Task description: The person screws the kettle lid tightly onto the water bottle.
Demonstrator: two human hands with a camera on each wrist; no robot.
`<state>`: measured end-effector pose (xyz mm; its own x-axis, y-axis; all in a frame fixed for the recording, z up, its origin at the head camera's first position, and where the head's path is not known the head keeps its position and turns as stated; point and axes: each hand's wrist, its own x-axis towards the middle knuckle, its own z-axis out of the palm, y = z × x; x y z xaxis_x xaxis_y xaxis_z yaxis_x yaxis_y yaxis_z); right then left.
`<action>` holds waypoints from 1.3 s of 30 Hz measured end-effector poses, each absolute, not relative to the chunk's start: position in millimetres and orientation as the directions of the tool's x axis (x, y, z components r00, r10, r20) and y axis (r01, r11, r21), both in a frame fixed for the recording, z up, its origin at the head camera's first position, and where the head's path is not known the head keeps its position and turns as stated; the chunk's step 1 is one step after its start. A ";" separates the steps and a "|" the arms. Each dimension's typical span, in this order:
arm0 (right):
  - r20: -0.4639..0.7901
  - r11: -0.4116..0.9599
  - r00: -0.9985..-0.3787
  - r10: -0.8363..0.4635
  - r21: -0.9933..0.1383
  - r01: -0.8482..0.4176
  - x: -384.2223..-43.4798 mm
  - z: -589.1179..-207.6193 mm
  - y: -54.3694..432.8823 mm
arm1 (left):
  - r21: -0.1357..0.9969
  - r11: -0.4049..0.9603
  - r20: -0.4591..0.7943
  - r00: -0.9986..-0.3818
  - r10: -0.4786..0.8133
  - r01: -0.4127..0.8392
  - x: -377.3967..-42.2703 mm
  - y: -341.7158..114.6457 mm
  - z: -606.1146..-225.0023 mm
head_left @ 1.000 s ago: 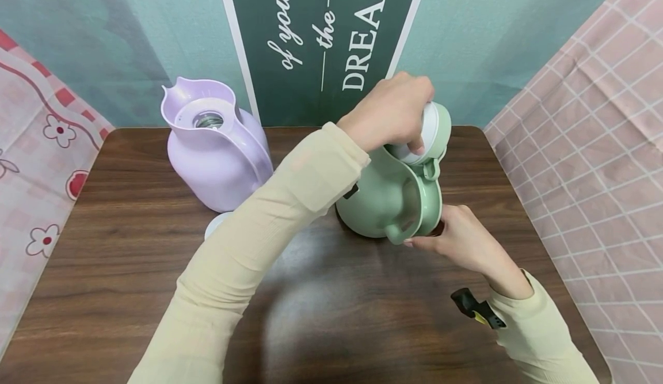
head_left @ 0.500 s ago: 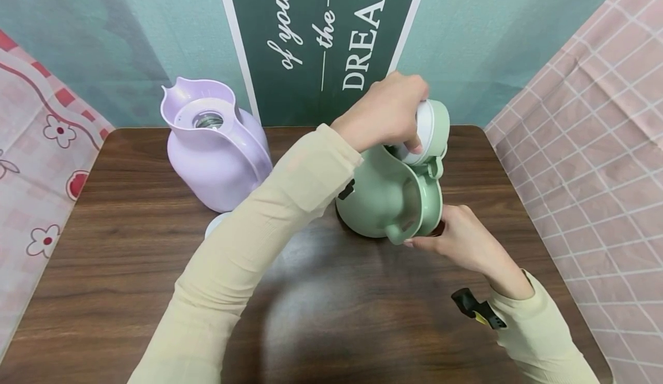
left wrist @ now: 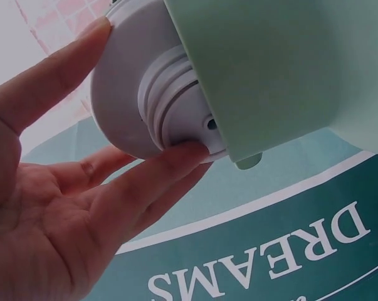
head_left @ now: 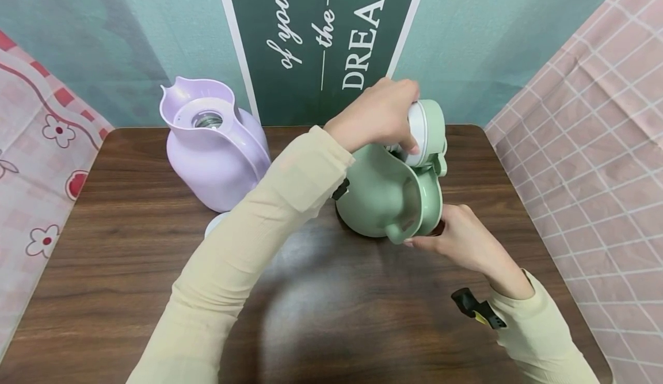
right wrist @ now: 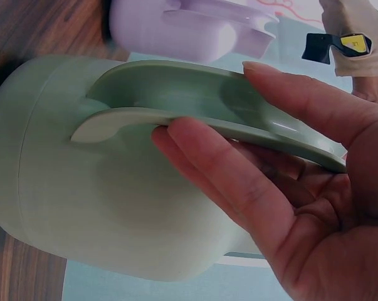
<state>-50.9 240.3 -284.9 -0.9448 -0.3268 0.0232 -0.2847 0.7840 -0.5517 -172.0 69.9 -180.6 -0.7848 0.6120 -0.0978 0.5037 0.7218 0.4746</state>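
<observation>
My left hand (head_left: 378,110) grips the white-and-green lid (head_left: 434,130) at the mouth of a green thermos jug (head_left: 380,194). The lid is tilted on its side, its white underside towards the hand. In the left wrist view, thumb and fingers lie around the lid's white stopper (left wrist: 170,103), partly hidden by a green surface. I cannot tell whether the lid touches the jug's rim. My right hand (head_left: 468,243) holds the jug's handle (right wrist: 151,116), thumb on one side and fingers on the other. The jug stands on the table.
A lilac thermos jug (head_left: 220,165) stands at the back left with its mouth uncovered. Beside its base, a white round object (head_left: 213,223) is partly hidden by the left sleeve (head_left: 248,257). Cloth hangs behind the brown wooden table (head_left: 352,320) and on both sides.
My left hand has shifted a little left with the lid, which has turned slightly. The right hand and the green jug have stayed in place.
</observation>
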 end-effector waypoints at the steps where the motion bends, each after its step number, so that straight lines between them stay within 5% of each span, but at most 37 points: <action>1: 0.024 0.783 -0.944 -0.329 -0.552 -0.286 -50.9 -284.8 240.4 | 0.473 0.723 -0.100 -0.785 0.612 0.503 -171.9 69.8 -180.5; 24: 0.029 0.786 -0.944 -0.329 -0.546 -0.291 -51.7 -284.6 241.4 | 0.458 0.737 -0.228 -0.735 0.638 0.497 -175.0 85.8 -170.4; 39: 0.016 0.788 -0.943 -0.331 -0.546 -0.286 -51.9 -284.9 240.8 | 0.490 0.713 -0.164 -0.750 0.641 0.502 -172.4 80.0 -171.4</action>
<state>-51.9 240.8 -284.9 -0.9434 -0.3313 0.0158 -0.2857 0.7876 -0.5459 -172.4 80.0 -171.4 -0.7502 0.6407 -0.1637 0.5019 0.7128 0.4900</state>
